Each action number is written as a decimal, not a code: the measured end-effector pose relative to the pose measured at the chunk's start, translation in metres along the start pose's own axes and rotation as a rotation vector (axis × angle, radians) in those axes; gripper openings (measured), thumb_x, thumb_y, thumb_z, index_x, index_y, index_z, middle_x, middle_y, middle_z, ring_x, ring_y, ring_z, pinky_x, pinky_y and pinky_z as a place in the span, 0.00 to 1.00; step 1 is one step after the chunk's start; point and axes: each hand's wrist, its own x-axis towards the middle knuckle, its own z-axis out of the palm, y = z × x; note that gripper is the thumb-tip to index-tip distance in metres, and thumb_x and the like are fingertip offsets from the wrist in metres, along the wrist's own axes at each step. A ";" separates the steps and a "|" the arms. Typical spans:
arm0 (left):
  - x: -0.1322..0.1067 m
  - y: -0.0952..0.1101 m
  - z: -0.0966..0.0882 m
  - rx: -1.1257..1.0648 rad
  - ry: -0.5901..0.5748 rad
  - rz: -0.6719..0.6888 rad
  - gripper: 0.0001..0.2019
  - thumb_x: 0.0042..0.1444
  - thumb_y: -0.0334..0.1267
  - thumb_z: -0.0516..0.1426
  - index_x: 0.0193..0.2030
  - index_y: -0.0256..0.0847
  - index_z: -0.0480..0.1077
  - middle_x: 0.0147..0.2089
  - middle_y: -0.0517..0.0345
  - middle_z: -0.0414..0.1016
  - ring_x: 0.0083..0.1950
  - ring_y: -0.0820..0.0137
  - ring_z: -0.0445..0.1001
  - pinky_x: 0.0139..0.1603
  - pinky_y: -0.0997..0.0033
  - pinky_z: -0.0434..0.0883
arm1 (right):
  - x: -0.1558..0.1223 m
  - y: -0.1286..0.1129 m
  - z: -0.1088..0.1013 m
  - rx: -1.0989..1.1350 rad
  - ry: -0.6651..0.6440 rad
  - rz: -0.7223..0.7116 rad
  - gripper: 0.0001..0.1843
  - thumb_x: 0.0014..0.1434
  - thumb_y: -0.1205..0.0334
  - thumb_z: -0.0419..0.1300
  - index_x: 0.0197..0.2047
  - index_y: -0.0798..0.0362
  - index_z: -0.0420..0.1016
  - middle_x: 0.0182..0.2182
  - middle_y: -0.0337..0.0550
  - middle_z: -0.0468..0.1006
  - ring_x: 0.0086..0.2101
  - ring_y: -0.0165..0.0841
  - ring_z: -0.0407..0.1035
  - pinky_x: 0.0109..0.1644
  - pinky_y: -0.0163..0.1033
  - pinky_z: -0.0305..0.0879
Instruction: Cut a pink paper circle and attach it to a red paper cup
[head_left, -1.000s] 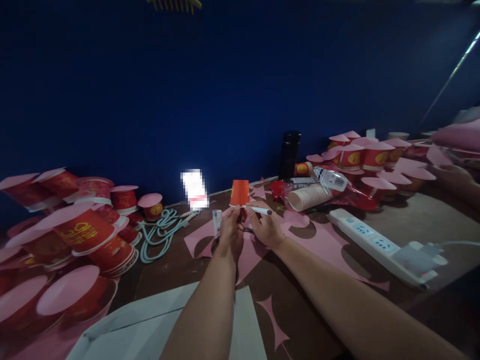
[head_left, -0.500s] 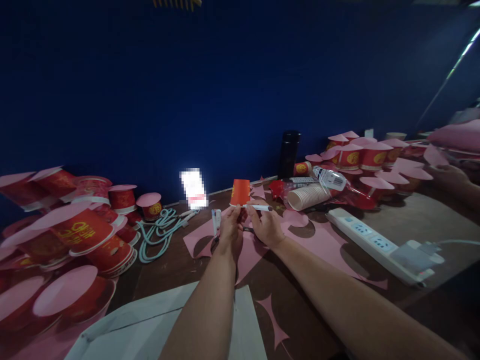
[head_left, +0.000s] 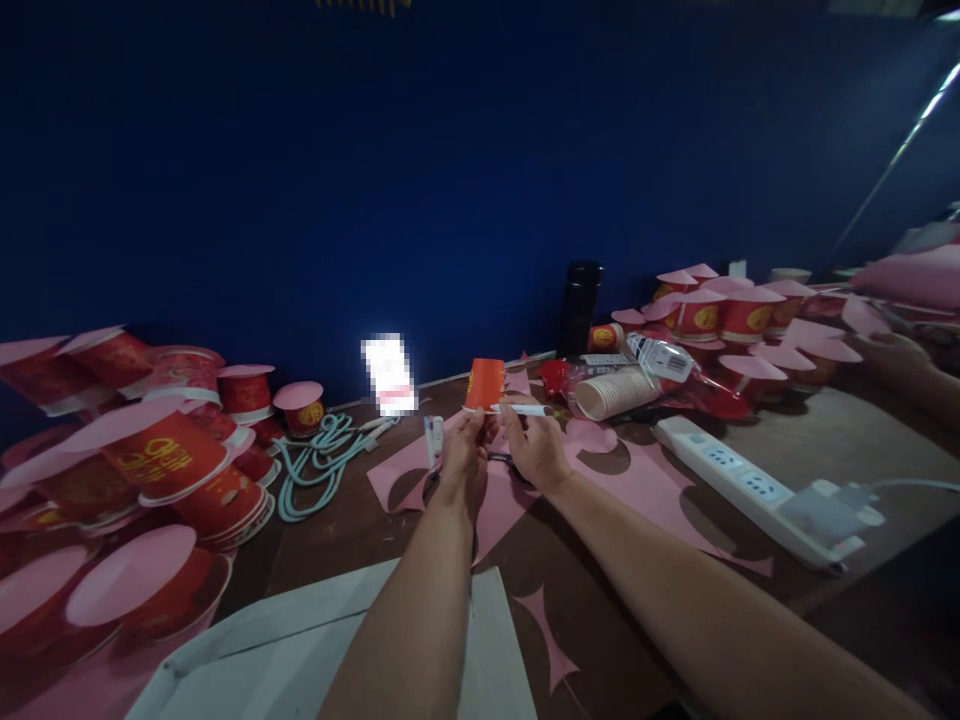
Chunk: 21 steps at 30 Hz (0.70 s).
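Note:
Upside down in the middle of the view is a red paper cup [head_left: 487,382] with gold print. My left hand [head_left: 463,450] is closed on its rim from below. A white glue stick or marker, seen as a white tube [head_left: 523,409], lies across my right hand [head_left: 536,448], whose fingers pinch it against the cup's rim. Beneath both hands, pink paper [head_left: 499,515] with round cut-outs covers the table. Dark scissors [head_left: 501,457] lie partly hidden under my hands. Pale tubes [head_left: 433,436] rest just left of my left hand.
Red cups topped with pink discs [head_left: 172,450] crowd the left; more [head_left: 705,315] stand at back right. A bag of stacked cups [head_left: 619,390], a black flask [head_left: 581,300], a power strip [head_left: 739,480], a glowing phone [head_left: 390,375] and a coiled cable [head_left: 319,470] surround the workspace. Another person's hand [head_left: 896,358] is far right.
The cup and both hands have shifted slightly right, and the cup is tilted a little more. The white tube has moved along with my right hand and stays at the rim.

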 end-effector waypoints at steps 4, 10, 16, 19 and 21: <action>0.000 0.000 0.000 0.010 -0.015 -0.006 0.07 0.45 0.32 0.66 0.29 0.33 0.73 0.27 0.57 0.76 0.29 0.77 0.75 0.36 0.77 0.70 | 0.000 0.001 -0.001 0.007 -0.004 0.005 0.15 0.66 0.56 0.50 0.44 0.51 0.76 0.35 0.45 0.80 0.29 0.32 0.72 0.48 0.39 0.68; -0.002 0.000 -0.001 0.023 -0.041 0.025 0.08 0.43 0.33 0.67 0.30 0.34 0.73 0.28 0.58 0.76 0.30 0.77 0.75 0.38 0.77 0.70 | 0.001 0.004 0.000 -0.027 0.032 -0.036 0.16 0.66 0.56 0.49 0.44 0.52 0.75 0.34 0.45 0.80 0.37 0.35 0.74 0.49 0.39 0.68; -0.004 0.000 -0.002 0.040 -0.054 0.037 0.09 0.42 0.34 0.67 0.30 0.35 0.73 0.28 0.58 0.77 0.30 0.75 0.76 0.38 0.75 0.71 | 0.000 0.005 0.000 -0.041 0.047 -0.040 0.15 0.66 0.56 0.50 0.43 0.52 0.76 0.31 0.44 0.80 0.32 0.34 0.74 0.47 0.39 0.68; -0.006 0.001 -0.001 0.051 -0.042 0.031 0.10 0.42 0.34 0.68 0.30 0.36 0.72 0.28 0.59 0.76 0.30 0.75 0.76 0.38 0.74 0.72 | 0.000 0.005 0.000 -0.020 0.036 -0.030 0.15 0.66 0.56 0.50 0.44 0.52 0.76 0.31 0.43 0.80 0.27 0.32 0.73 0.44 0.38 0.69; -0.007 0.001 -0.001 0.056 -0.029 0.025 0.11 0.41 0.35 0.68 0.30 0.36 0.72 0.28 0.59 0.76 0.30 0.75 0.76 0.39 0.73 0.72 | 0.001 0.005 -0.001 -0.012 0.030 -0.015 0.15 0.66 0.56 0.50 0.44 0.52 0.75 0.30 0.42 0.80 0.25 0.32 0.72 0.41 0.38 0.69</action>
